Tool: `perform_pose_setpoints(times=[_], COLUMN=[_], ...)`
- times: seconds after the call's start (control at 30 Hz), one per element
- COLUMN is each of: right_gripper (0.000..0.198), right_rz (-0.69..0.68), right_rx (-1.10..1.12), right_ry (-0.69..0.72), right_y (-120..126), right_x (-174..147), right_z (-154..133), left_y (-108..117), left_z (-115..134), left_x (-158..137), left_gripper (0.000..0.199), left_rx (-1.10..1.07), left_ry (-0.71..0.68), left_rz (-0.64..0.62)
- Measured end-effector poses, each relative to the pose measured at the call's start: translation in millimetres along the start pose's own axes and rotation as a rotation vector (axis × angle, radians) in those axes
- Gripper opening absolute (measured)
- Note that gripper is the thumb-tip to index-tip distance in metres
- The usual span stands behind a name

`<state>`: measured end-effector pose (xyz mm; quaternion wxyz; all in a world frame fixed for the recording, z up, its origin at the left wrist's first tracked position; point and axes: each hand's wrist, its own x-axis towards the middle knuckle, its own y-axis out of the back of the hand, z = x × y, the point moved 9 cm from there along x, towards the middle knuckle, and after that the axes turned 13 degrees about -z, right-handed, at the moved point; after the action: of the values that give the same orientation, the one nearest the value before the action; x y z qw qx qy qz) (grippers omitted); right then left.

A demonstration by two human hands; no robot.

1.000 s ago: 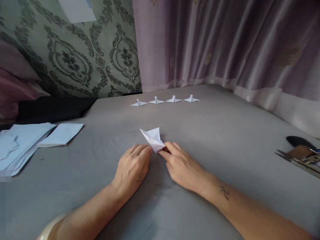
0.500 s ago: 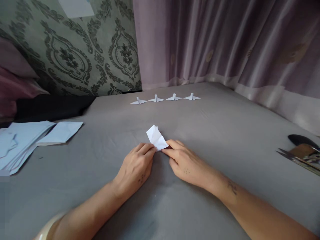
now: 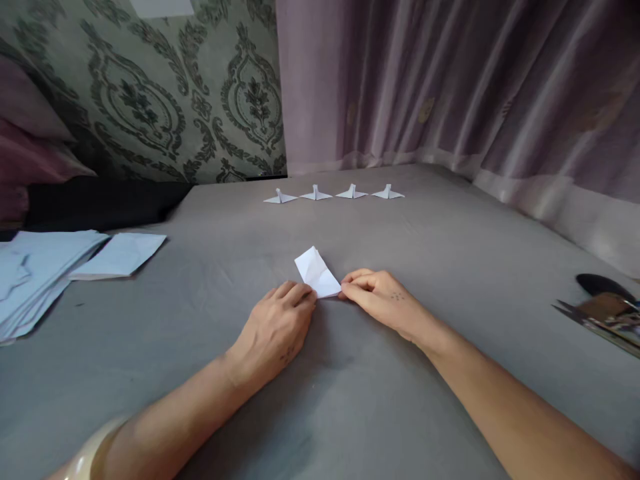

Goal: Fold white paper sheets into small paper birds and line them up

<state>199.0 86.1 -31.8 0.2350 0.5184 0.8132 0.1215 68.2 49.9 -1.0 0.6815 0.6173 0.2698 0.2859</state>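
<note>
A small folded white paper (image 3: 319, 273) with creases across it is held between my hands, just above or on the grey surface; I cannot tell which. My left hand (image 3: 285, 317) pinches its lower left corner, fingers closed and partly hiding that edge. At the lower right corner, my right hand (image 3: 377, 297) grips the paper between thumb and forefinger. Several white folded-paper figures (image 3: 352, 192) with raised middles and spread wings stand in a row farther back.
On the left lie a stack of white paper sheets (image 3: 45, 267), a separate sheet (image 3: 123, 255) and a black cloth (image 3: 100, 203). Scissors (image 3: 595, 323) and a dark round object (image 3: 604, 287) are at the right edge. A purple curtain (image 3: 400, 87) hangs behind the grey surface (image 3: 425, 413).
My right hand has shifted slightly right and up, now pinching the paper's right corner. The paper looks more flattened and opened. The camera view has moved slightly.
</note>
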Motion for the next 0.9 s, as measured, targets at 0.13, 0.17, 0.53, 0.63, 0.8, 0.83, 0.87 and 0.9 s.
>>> perform_pose_setpoints(times=[0.13,0.17,0.53,0.63,0.8,0.83,0.87,0.9], right_gripper=[0.036,0.034,0.024,0.02,0.017,0.018,0.019,0.02], right_rz=[0.073,0.076,0.088,0.058,0.019,0.004,-0.01,-0.02], right_rx=[-0.034,-0.05,-0.135,-0.108,-0.066,-0.043,-0.007,0.04], right_ry=[-0.005,-0.005,0.078,0.063,0.007,-0.01,-0.03,-0.052], right_y=[5,5,2,3,4,3,2,1], right_x=[2,4,9,7,5,5,6,7], right_z=[1,1,1,0,3,5,7,10], left_y=[-2,-3,-5,-6,-6,-6,-6,-6], left_z=[1,1,4,3,2,2,2,2], left_x=[0,0,0,0,0,0,1,1], left_gripper=[0.026,0.025,0.029,0.028,0.025,0.025,0.024,0.024], left_rx=[0.043,0.054,0.127,0.129,0.128,0.128,0.129,0.132], left_ry=[0.013,0.012,-0.004,0.0,0.003,0.003,0.004,0.005], left_rz=[-0.026,-0.032,-0.035,-0.03,-0.019,-0.018,-0.019,-0.02])
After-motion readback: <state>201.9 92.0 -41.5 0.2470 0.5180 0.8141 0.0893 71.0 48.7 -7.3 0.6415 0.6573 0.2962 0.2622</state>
